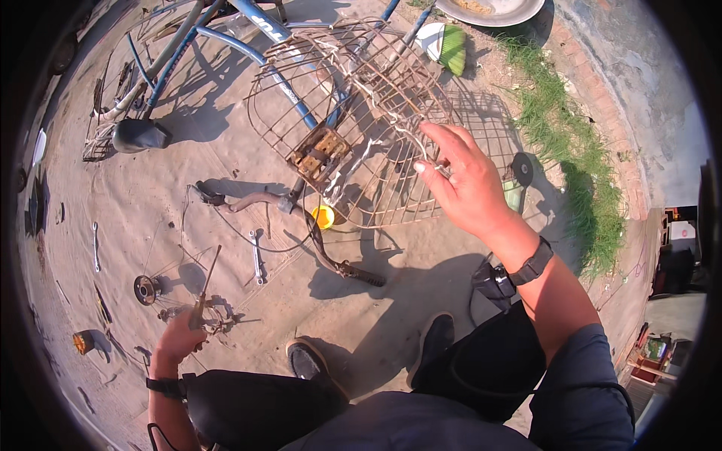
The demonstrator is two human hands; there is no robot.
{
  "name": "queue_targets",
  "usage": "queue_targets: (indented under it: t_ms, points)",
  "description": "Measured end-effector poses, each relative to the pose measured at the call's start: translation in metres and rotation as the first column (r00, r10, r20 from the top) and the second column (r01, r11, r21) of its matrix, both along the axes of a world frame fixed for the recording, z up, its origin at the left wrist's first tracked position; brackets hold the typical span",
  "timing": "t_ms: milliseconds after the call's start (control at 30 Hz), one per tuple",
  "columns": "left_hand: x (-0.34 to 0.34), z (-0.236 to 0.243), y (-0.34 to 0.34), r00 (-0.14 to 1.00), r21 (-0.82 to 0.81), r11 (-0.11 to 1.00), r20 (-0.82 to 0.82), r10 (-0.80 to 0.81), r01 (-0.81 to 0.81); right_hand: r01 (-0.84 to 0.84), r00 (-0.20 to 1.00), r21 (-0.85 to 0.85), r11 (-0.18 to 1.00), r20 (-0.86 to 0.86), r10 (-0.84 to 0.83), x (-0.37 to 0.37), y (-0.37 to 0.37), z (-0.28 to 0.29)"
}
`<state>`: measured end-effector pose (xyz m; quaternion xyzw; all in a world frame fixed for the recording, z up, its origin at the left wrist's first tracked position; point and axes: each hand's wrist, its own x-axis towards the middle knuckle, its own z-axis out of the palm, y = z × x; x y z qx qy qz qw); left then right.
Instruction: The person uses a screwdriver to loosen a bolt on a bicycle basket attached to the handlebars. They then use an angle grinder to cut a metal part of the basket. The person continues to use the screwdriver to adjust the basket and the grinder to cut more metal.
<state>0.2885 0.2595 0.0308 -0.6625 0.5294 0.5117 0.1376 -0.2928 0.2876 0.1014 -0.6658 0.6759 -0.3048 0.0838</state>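
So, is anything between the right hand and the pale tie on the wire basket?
Nothing visible: the pale tie runs right up to the open right hand, and the wire basket lies behind, not in between.

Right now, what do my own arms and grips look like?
The left grip and right grip wear no gloves. A dark strap circles each wrist: left strap, right strap. A short, dark blue-grey sleeve covers the upper right arm, crossed by a black cable. No sleeve shows on the left forearm.
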Motion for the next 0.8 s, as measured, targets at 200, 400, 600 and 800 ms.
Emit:
queue_targets:
  t_ms: [200, 400, 600, 800]
  points:
    - [-0.098, 0.121, -0.029, 0.997, -0.105, 0.994, -0.073, -0.024, 0.017, -0.019, 0.998, -0.005, 1.000, -0.058, 0.019, -0.009, 0.001, -0.010]
    - [-0.199, 0.079, -0.033, 0.964, 0.004, 0.997, -0.257, -0.067, 0.071, -0.044, 0.998, 0.044, 0.998, -0.042, 0.046, -0.016, 0.022, -0.030]
    - [-0.262, 0.006, -0.001, 0.912, -0.022, 0.968, -0.342, 0.228, -0.250, -0.045, 0.998, 0.078, 0.996, -0.029, 0.047, -0.012, 0.021, -0.024]
    - [-0.275, -0.018, 0.017, 0.811, 0.066, 0.914, -0.439, 0.387, -0.401, -0.030, 0.999, 0.101, 0.994, -0.034, 0.033, -0.015, 0.019, -0.025]
